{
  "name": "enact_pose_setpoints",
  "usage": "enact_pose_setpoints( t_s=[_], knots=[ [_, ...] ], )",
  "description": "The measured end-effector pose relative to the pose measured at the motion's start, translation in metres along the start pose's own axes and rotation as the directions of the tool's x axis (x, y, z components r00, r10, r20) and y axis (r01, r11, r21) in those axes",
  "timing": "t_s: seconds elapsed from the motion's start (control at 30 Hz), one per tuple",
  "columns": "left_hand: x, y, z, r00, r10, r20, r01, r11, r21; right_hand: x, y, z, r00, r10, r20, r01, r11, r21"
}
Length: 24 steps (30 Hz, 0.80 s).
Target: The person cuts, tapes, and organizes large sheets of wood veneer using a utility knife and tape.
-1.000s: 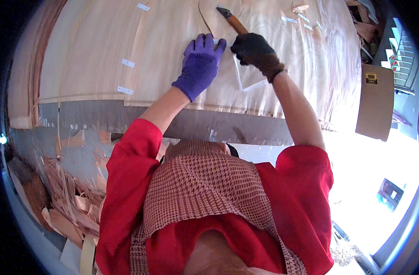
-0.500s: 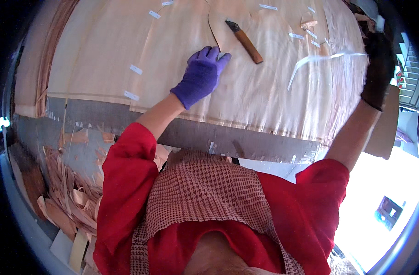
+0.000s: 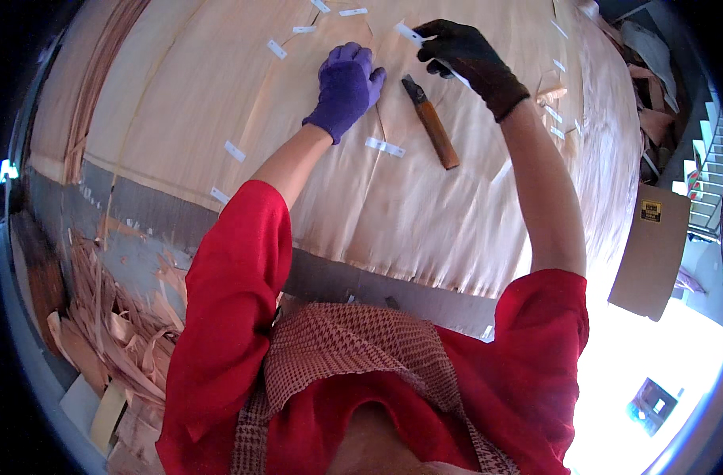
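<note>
My left hand (image 3: 346,91), in a purple glove, rests on a broad pale wood veneer sheet (image 3: 314,190) with its fingers lying flat and its thumb out to the right. In a black glove, my right hand (image 3: 464,59) is raised over the sheet, fingers closed on a strip of white tape (image 3: 410,33) whose end sticks out to the left. Between the hands, on the veneer, lies a knife (image 3: 432,127) with a wooden handle and a dark blade. A short white tape piece (image 3: 385,147) sits across a crack just below my left hand.
More tape pieces (image 3: 277,49) dot the veneer along its seams. A torn veneer flap (image 3: 548,95) lifts on the right. Veneer scraps (image 3: 124,340) heap at the lower left. A brown board (image 3: 652,253) stands at the right beside a metal rack (image 3: 703,186).
My right hand has come from the far right in over the sheet with the tape. My left hand has moved farther up the veneer, uncovering a tape piece on the crack. The view has shifted.
</note>
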State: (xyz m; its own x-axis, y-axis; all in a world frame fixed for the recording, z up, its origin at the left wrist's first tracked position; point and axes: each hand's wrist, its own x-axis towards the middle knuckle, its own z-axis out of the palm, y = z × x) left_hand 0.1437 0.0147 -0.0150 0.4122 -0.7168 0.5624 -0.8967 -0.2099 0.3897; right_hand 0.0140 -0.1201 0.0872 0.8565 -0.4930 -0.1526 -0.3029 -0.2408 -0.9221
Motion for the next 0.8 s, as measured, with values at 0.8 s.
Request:
enact_pose_setpoints(
  t_s=[0.8],
  knots=[
    [0.008,0.008,-0.006,0.977,0.114,0.180,-0.156,0.958,0.239,0.042,0.042,0.010,0.973,-0.204,0.106,0.224,0.739,-0.635]
  ],
)
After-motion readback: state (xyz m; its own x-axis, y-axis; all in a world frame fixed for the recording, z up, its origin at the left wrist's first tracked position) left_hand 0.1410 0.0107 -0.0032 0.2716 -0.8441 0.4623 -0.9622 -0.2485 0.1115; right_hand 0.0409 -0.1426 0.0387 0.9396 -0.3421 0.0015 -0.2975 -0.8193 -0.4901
